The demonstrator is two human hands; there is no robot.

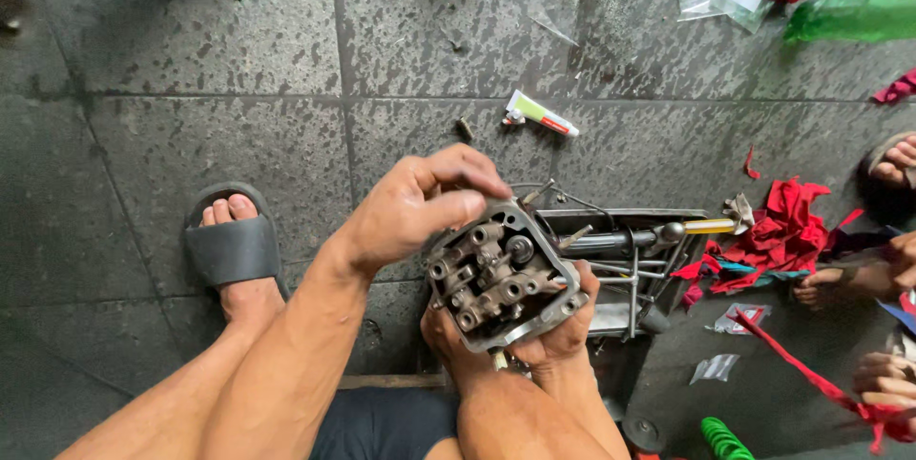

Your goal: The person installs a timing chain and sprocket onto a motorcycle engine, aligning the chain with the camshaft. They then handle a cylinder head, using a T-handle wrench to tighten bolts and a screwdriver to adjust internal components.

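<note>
While your right hand (549,331) cups the cylinder head (501,274) from below, your left hand (415,207) pinches its upper-left edge; it looks heavy, rigid, oily, so grip the outer casting.

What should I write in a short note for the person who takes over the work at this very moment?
Left hand: grips the top edge of the grey metal engine head with valves and rockers, thumb on its rim.
Right hand: cups the same part from below, fingers around its lower right corner.
The part is held above the dark stone floor, over a metal tray of long tools.
Nearby: a small white and green tube, red rags, a green coil spring.
Done: the part is lifted and turned face up.
Left: I cannot tell from this view.
</note>
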